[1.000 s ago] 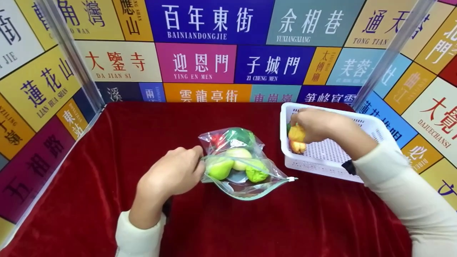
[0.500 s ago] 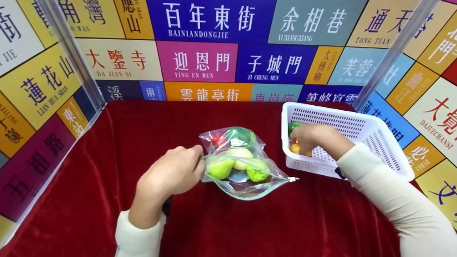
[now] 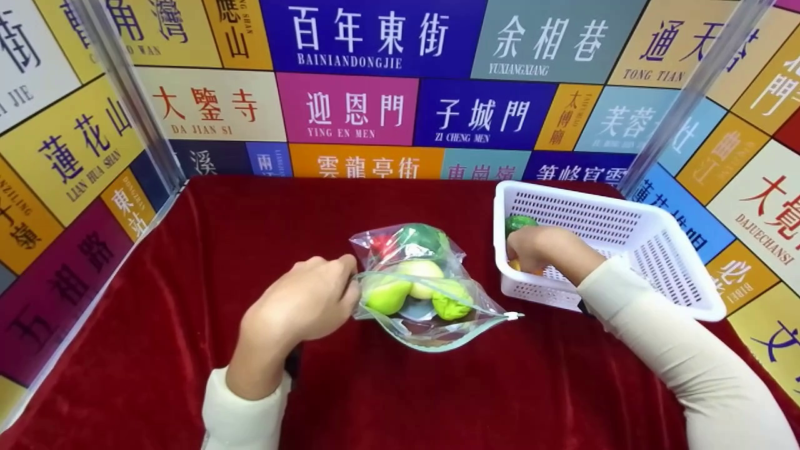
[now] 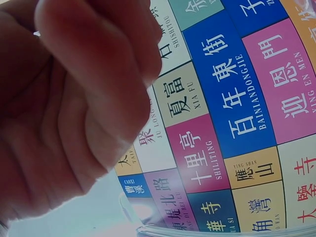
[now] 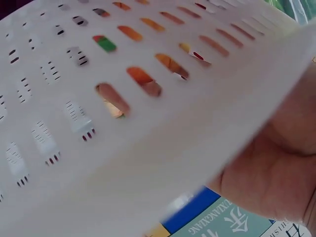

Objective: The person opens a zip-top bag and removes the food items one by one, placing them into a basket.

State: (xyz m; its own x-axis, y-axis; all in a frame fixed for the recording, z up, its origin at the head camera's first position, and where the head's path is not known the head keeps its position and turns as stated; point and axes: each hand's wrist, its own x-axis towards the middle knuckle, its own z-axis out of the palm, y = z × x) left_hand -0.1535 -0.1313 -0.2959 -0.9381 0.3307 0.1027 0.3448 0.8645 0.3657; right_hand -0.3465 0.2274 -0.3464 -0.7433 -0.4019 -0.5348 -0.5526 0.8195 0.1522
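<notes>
The left hand (image 3: 306, 300) pinches the left edge of the clear zip bag (image 3: 425, 294) of green and red toy produce lying on the red surface (image 3: 187, 312). The right hand (image 3: 544, 250), its grip curled over a yellow-orange piece (image 3: 516, 265), reaches into the white basket (image 3: 625, 250) beside a green piece (image 3: 520, 223). Wall panels (image 3: 375, 37) behind read BAINIANDONGJIE, YING EN MEN, ZI CHENG MEN and DA JIAN SI.

The right hand (image 3: 545, 250) covers most of the orange-yellow toy fruit (image 3: 516, 266) in the white perforated plastic basket (image 3: 625, 220), so its grip cannot be told. The right wrist view shows the basket wall blurred. The left hand's fingers (image 4: 98, 74) fill the left wrist view, blurred.
</notes>
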